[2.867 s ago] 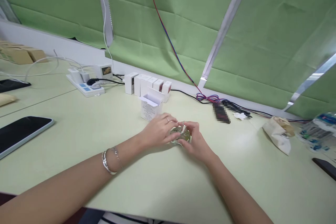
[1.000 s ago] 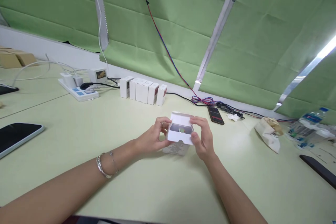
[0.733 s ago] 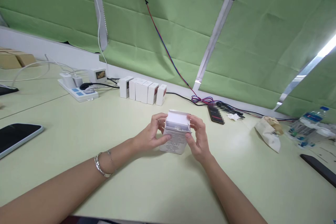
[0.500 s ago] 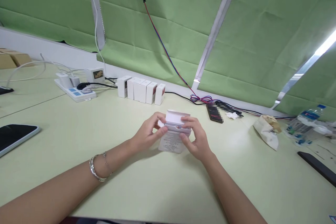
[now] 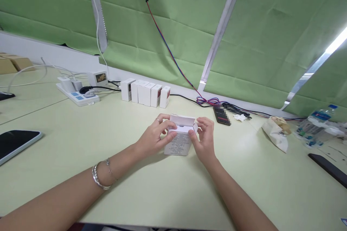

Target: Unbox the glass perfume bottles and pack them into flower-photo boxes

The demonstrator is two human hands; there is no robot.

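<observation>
A small white carton [image 5: 179,142] with printed text on its front stands on the pale green table [image 5: 173,195], its top lid flap still raised. My left hand [image 5: 154,138] grips the carton's left side, thumb on the front and a ring on one finger. My right hand [image 5: 204,140] holds its right side, fingertips at the top corner. What lies inside the carton is hidden.
A row of several small white boxes [image 5: 145,93] stands behind, beside a power strip [image 5: 77,95] with plugs. A dark phone [image 5: 222,116] and cables lie to the right, then a crumpled paper bag [image 5: 275,134] and water bottle [image 5: 316,124]. A tablet [image 5: 15,142] lies at left.
Earlier my hands held a small glass bottle; it then sat inside the carton. Since half a second ago the inner flaps have been folded down and the carton stands lower on the table.
</observation>
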